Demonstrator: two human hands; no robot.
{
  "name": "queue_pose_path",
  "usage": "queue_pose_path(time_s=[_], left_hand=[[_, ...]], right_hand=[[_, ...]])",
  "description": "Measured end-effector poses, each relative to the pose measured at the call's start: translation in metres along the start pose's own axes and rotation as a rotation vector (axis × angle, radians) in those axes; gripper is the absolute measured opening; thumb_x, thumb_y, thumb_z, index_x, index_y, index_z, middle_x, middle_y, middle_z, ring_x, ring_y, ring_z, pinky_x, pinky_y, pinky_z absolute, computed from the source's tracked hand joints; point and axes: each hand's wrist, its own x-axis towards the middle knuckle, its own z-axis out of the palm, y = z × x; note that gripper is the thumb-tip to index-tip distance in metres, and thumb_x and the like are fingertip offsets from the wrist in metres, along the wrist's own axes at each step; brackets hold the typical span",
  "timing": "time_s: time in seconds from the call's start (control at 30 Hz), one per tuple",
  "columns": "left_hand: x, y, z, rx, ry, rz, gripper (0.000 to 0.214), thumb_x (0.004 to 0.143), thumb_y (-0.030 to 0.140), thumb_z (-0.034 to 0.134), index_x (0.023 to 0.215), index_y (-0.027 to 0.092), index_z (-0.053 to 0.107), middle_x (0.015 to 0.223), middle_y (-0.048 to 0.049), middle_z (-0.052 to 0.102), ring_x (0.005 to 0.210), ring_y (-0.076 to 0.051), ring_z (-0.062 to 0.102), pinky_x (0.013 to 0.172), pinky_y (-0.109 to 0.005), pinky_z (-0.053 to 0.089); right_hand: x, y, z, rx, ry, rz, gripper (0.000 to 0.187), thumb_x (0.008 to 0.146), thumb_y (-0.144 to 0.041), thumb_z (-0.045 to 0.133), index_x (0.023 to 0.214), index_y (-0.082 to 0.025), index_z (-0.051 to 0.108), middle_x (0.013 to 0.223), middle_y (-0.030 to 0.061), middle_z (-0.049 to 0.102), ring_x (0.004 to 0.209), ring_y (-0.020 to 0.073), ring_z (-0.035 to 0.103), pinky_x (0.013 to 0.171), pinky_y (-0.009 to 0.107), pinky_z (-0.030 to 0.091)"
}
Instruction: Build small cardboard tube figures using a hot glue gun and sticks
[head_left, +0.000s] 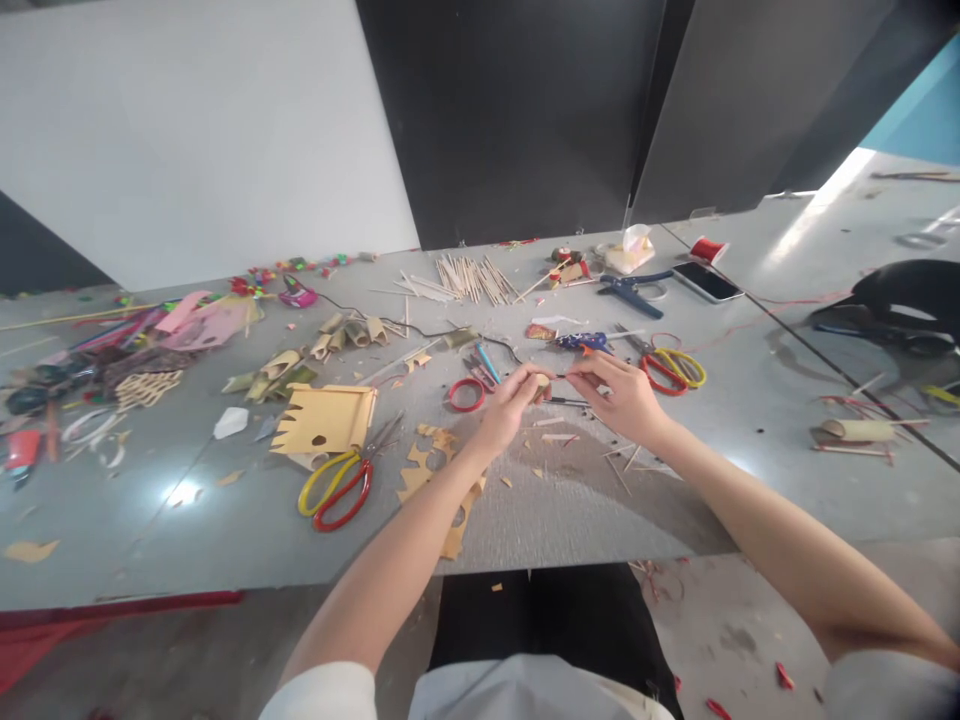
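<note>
The left hand [512, 400] pinched a small tan bamboo piece [541, 384] steady, while the right hand [622, 395] closed its fingertips on a thin wooden stick [564, 376], meeting it above the grey counter [225, 520]. At nine o'clock lay a red ring [466, 394]; further, at eight, red-and-yellow scissors [337, 487] beside a notched tan card [324, 420].
</note>
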Motion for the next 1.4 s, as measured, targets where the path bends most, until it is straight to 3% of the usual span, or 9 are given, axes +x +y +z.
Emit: queue_pose_path(time_s=[0.17,0.6,0.9,1.4], left_hand=[[-0.001,0.004,0.004,0.062,-0.012,-0.001,0.046,0.102,0.063,0.065,0.116,0.019,0.067,0.099,-0.0057,0.066,0.094,-0.019,0.061,0.09,-0.031,0.048],[0.006,-0.018,-0.002,0.202,0.018,0.044,0.045,0.099,0.06,0.069,0.116,0.019,0.066,0.11,-0.0094,0.073,0.102,-0.021,0.068,0.094,-0.033,0.052],[0.006,-0.015,0.002,0.272,0.007,0.042,0.029,0.101,0.045,0.07,0.113,0.019,0.068,0.113,-0.0111,0.076,0.109,-0.024,0.071,0.101,-0.038,0.054],[0.005,-0.016,0.004,0.248,0.009,0.02,0.023,0.099,0.037,0.07,0.113,0.018,0.068,0.113,-0.0109,0.075,0.11,-0.024,0.07,0.102,-0.039,0.054]], right_hand=[[0.0,0.002,-0.002,-0.001,0.0,-0.038,0.012,0.109,-0.029,0.062,0.109,-0.024,0.073,0.092,0.0046,0.067,0.083,0.0187,0.064,0.076,0.034,0.053],[-0.002,0.011,-0.003,0.036,-0.07,-0.151,0.011,0.109,-0.027,0.063,0.115,-0.025,0.071,0.099,0.006,0.07,0.089,0.0198,0.068,0.081,0.037,0.057],[-0.003,0.01,-0.003,-0.004,-0.09,-0.18,0.011,0.11,-0.025,0.061,0.115,-0.024,0.071,0.099,0.0063,0.07,0.087,0.0194,0.07,0.081,0.035,0.058],[-0.003,0.01,-0.002,0.02,-0.124,-0.135,0.016,0.111,-0.032,0.058,0.115,-0.025,0.072,0.1,0.0077,0.071,0.09,0.0216,0.07,0.083,0.038,0.059]])
